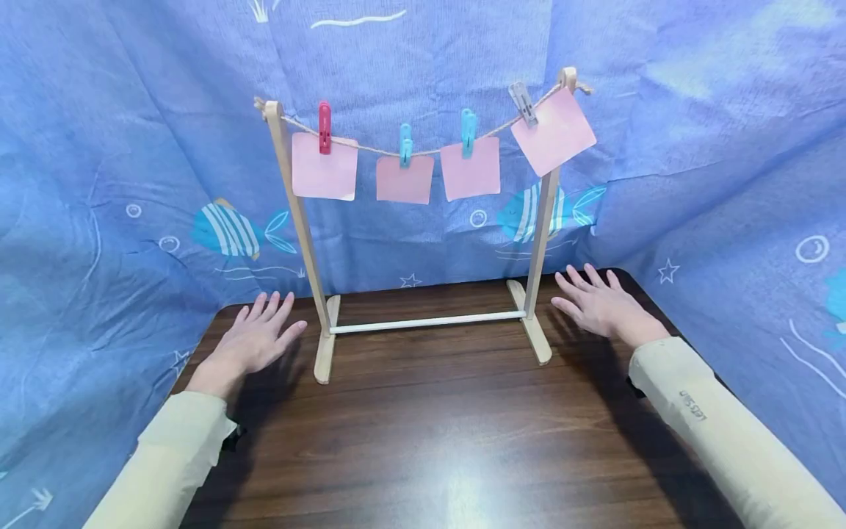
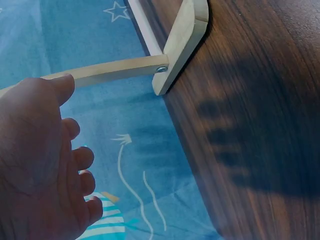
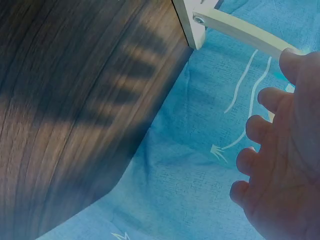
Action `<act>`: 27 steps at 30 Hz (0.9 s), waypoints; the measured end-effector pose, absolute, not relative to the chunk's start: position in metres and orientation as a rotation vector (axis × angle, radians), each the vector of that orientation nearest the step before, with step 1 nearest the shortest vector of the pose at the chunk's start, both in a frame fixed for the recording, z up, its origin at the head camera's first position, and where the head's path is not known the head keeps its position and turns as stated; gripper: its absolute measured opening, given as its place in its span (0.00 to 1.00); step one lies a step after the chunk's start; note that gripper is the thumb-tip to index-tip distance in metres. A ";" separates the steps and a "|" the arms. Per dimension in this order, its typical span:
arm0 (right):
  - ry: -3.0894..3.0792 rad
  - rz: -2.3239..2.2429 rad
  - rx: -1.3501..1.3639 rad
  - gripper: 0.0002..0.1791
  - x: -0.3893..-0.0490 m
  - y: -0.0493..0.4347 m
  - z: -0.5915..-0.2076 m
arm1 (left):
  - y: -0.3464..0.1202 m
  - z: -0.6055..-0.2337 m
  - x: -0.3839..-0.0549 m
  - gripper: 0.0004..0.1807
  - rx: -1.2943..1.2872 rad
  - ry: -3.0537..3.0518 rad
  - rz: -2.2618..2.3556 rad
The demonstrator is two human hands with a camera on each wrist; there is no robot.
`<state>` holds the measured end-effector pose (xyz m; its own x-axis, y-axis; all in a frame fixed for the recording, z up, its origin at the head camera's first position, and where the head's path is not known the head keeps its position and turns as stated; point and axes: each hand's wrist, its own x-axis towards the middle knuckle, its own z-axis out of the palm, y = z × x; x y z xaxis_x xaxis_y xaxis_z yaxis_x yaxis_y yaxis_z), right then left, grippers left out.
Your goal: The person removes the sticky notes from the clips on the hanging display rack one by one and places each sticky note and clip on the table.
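Observation:
In the head view my left hand (image 1: pixel 254 338) hovers over the table's left side, fingers spread, holding nothing. My right hand (image 1: pixel 601 305) is likewise spread and bare near the back right corner. Between them stands a wooden frame (image 1: pixel 540 242) with a string (image 1: pixel 366 149) tied across its top. Pink paper squares hang from the string: one under a red clothespin (image 1: pixel 324 128), two under blue clothespins (image 1: pixel 468 132), and a tilted pink square (image 1: pixel 555 132) at a grey clothespin (image 1: pixel 523 103). Both wrist views show the palms apart from the frame's posts.
A dark wood-grain table (image 1: pixel 423 426) carries the frame, its feet near the back edge. A white rod (image 1: pixel 426 322) joins the feet low down. Blue cloth (image 1: pixel 119 184) printed with fish and stars hangs behind and along both sides.

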<state>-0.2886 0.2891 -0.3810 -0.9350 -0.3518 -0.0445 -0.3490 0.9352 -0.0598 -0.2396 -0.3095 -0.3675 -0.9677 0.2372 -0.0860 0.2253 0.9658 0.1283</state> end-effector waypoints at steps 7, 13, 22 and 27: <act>3.015 -0.049 -0.571 0.42 -0.291 0.289 -0.372 | -0.307 -0.359 -0.239 0.45 0.360 3.007 0.132; 2.996 -0.002 -0.564 0.43 -0.289 0.286 -0.358 | -0.307 -0.339 -0.234 0.47 0.340 2.961 0.069; 2.925 -0.007 -0.547 0.48 -0.284 0.269 -0.304 | -0.291 -0.283 -0.227 0.52 0.370 2.806 0.194; 2.691 -0.115 -0.576 0.48 -0.275 0.255 -0.257 | -0.280 -0.249 -0.221 0.49 0.444 2.668 0.330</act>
